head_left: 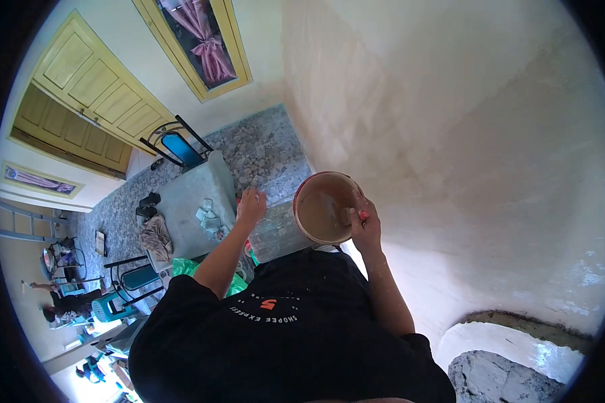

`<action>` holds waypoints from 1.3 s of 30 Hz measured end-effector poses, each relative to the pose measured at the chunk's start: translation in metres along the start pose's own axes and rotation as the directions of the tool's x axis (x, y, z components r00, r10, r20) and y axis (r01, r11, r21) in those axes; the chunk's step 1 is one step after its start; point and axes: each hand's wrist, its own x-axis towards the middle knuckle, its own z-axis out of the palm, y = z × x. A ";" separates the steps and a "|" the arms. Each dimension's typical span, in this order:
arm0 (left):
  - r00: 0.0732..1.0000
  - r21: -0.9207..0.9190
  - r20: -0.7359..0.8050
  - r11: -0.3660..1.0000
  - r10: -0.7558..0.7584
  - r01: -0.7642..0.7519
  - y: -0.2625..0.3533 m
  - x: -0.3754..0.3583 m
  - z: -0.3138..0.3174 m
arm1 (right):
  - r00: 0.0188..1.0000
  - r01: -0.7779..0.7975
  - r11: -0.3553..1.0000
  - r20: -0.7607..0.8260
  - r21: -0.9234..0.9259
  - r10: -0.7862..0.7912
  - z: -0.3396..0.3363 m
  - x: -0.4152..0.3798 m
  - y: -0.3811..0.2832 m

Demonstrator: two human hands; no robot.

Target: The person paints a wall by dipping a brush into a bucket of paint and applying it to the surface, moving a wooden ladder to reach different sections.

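Observation:
A round bucket (327, 209) with a reddish rim is tilted toward me, its inside coated with brownish residue. My right hand (366, 227) grips its right rim, thumb on the inner side, with a small red patch beside the fingers. To the left of the bucket, my left hand (251, 207) has its fingers curled over a spot of red and white; what they hold is too small to make out. Below the bucket and left hand lies a clear plastic-like surface (275, 232).
A covered table (181, 201) holding a crumpled light cloth (210, 218) stands left, near chairs (178, 144) and a green plastic bag (185, 267). A damp-patched wall (450, 154) rises close on my right. Another person (74, 302) is far left, near a ladder (27, 221).

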 end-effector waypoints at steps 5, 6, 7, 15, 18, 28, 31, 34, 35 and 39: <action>1.000 0.004 -0.010 1.000 0.011 -0.011 0.000 0.000 0.000 | 1.000 -0.028 1.000 0.015 -0.013 0.028 -0.001 0.001 -0.005; 1.000 0.001 -0.015 1.000 0.017 -0.017 -0.001 0.001 0.000 | 1.000 -0.026 1.000 0.015 -0.013 0.027 -0.002 0.002 -0.007; 0.999 0.007 0.033 1.000 0.002 -0.003 -0.003 0.002 0.000 | 0.998 -0.058 0.998 0.031 0.009 0.058 -0.003 0.001 -0.008; 1.000 -0.007 -0.024 1.000 0.017 -0.017 -0.001 0.000 0.000 | 0.994 -0.094 0.995 0.054 0.012 0.093 -0.003 0.001 -0.010; 1.000 -0.012 -0.019 1.000 0.012 -0.012 -0.002 0.000 0.001 | 0.997 -0.066 0.998 0.047 0.006 0.066 -0.002 0.000 -0.007; 1.000 0.037 -0.031 0.999 0.003 -0.002 -0.005 0.001 0.005 | 0.996 -0.063 0.998 0.059 -0.007 0.063 -0.002 0.001 -0.005; 1.000 0.057 -0.007 0.998 -0.031 0.031 -0.004 0.002 0.004 | 0.998 -0.042 0.999 0.052 -0.001 0.042 -0.002 0.001 -0.004; 0.997 0.059 0.053 0.997 -0.052 0.049 0.002 0.001 -0.004 | 0.997 -0.054 0.999 0.047 0.001 0.054 -0.002 0.001 -0.007; 0.994 0.060 0.088 0.997 -0.059 0.053 0.004 0.000 -0.006 | 0.997 -0.058 0.998 0.043 0.002 0.058 -0.002 0.001 -0.008; 1.000 0.022 0.006 1.000 0.001 -0.001 -0.008 0.003 0.004 | 0.997 -0.059 0.998 0.044 0.014 0.058 -0.002 0.001 -0.010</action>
